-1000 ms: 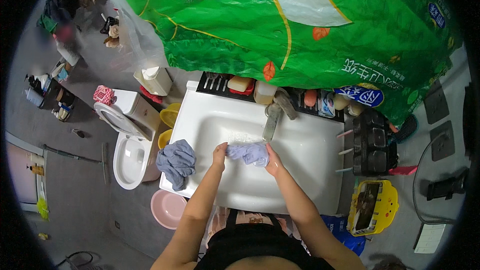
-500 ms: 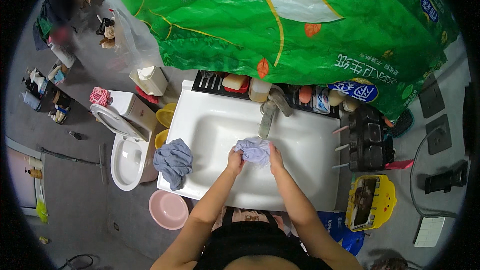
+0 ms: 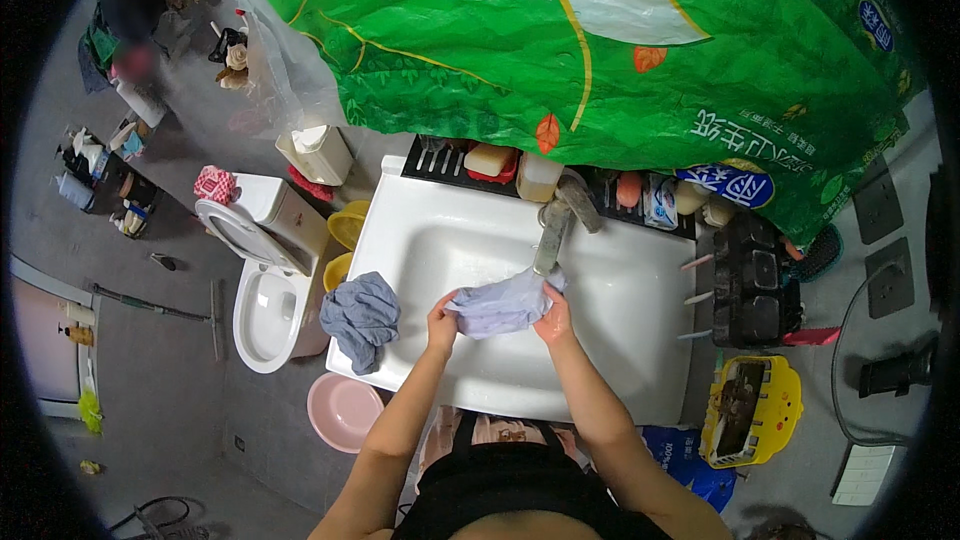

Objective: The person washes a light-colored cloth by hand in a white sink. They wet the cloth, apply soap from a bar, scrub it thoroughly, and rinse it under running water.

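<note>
A pale lavender cloth [image 3: 500, 306] is stretched between my two hands over the white sink [image 3: 430, 250]. Its left end is gripped by my left hand [image 3: 442, 320], and its right end by my right hand [image 3: 555, 316]. The cloth's upper right corner lies just under the mouth of the faucet [image 3: 550, 240]; whether water runs cannot be made out. On the sink's left rim lies a crumpled grey-blue cloth [image 3: 360, 320], apart from both hands.
Behind the faucet a black rack [image 3: 440, 165] holds soap and bottles, beneath a large green plastic package [image 3: 440, 50]. To the left are a toilet [image 3: 268, 315] and a pink basin [image 3: 343, 410]. A yellow basket [image 3: 770, 410] and black holder [image 3: 748, 280] stand right.
The bunched lavender cloth is now spread out sideways. My left hand has moved left and my right hand slightly right. The whole view has shifted a little.
</note>
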The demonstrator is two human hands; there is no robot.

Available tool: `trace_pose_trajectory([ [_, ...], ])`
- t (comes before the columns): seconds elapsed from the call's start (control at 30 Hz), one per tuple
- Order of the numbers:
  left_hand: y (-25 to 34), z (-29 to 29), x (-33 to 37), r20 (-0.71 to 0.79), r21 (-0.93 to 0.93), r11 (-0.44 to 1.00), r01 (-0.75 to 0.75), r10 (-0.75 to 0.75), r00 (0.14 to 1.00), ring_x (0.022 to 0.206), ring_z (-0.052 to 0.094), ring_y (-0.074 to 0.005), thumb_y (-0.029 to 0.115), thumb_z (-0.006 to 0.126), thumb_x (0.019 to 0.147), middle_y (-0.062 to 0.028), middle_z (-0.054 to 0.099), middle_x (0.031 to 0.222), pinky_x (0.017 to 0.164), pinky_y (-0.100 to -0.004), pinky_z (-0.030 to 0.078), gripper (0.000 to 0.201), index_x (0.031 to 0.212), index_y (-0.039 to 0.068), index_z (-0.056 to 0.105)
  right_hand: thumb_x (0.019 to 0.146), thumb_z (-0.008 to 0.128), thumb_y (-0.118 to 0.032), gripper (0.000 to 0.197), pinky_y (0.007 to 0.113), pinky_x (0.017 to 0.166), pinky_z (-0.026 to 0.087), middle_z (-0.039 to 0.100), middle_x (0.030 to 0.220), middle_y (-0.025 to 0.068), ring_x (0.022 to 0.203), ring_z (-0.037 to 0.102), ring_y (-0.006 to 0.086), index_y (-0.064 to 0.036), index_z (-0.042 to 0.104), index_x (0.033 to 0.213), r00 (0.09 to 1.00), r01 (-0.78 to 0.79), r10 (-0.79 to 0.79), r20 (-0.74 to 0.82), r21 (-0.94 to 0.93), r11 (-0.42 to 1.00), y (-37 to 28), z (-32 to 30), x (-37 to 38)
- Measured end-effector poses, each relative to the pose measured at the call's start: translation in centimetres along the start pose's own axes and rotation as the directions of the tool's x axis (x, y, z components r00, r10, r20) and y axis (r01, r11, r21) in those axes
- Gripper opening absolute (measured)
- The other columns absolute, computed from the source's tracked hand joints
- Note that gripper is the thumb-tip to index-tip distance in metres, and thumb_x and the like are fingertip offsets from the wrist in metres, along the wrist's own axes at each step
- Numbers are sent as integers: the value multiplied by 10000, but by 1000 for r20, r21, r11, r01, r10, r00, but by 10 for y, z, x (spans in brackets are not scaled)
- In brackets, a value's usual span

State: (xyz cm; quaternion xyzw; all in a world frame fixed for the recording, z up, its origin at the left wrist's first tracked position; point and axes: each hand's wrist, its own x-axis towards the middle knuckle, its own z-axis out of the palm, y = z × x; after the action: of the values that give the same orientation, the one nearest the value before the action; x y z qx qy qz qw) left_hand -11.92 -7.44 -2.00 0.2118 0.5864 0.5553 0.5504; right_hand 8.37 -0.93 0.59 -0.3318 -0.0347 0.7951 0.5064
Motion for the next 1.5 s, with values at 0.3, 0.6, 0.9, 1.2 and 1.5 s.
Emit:
trace_pose_trajectory([
  [0.3, -12, 84, 16, 211, 219, 917, 332, -377, 902, 1089, 425, -223, 562, 299, 802, -143, 497, 1134, 936, -297, 272, 700, 1179, -15, 422, 831, 477, -201, 322, 356, 860, 394, 535, 1053, 83, 973, 512, 223, -50, 460, 1115, 988, -143, 138, 71, 77, 987, -3, 19, -28],
  [0.6, -6, 123, 20, 449, -258, 888, 380, -239, 861, 800, 547, -121, 287, 425, 871, -23, 572, 910, 711, -261, 458, 268, 1038, 87, 489, 787, 504, -56, 301, 330, 749, 462, 554, 999, 65, 907, 541, 202, -85, 490, 1086, 992, 59, -91, -85, -321, 945, -70, -8, -39],
  [0.9, 24, 88, 16, 210, -265, 954, 139, -83, 974, 787, 525, -105, 270, 386, 896, -13, 560, 885, 711, -264, 439, 232, 991, 87, 492, 793, 557, -181, 127, 213, 520, 347, 534, 695, -38, 599, 427, 44, -61, 594, 813, 922, 41, -324, -213, -777, 628, -27, -29, 14],
  [1.2, 26, 53, 17, 128, -208, 974, 94, -68, 989, 716, 505, -75, 299, 390, 893, 10, 555, 841, 646, -227, 422, 259, 986, 82, 497, 783, 539, -178, 120, 193, 473, 285, 472, 614, -65, 555, 374, 31, -73, 595, 784, 914, 155, -388, -119, -782, 604, -8, -3, 20],
  [1.5, 5, 115, 10, 248, -210, 976, 66, -12, 969, 665, 513, -74, 212, 444, 875, 2, 570, 781, 605, -227, 428, 173, 916, 64, 523, 774, 573, -303, 317, 300, 611, 469, 541, 891, 53, 719, 536, 151, -69, 547, 986, 844, -218, -163, -511, -605, 766, -33, -47, -4],
])
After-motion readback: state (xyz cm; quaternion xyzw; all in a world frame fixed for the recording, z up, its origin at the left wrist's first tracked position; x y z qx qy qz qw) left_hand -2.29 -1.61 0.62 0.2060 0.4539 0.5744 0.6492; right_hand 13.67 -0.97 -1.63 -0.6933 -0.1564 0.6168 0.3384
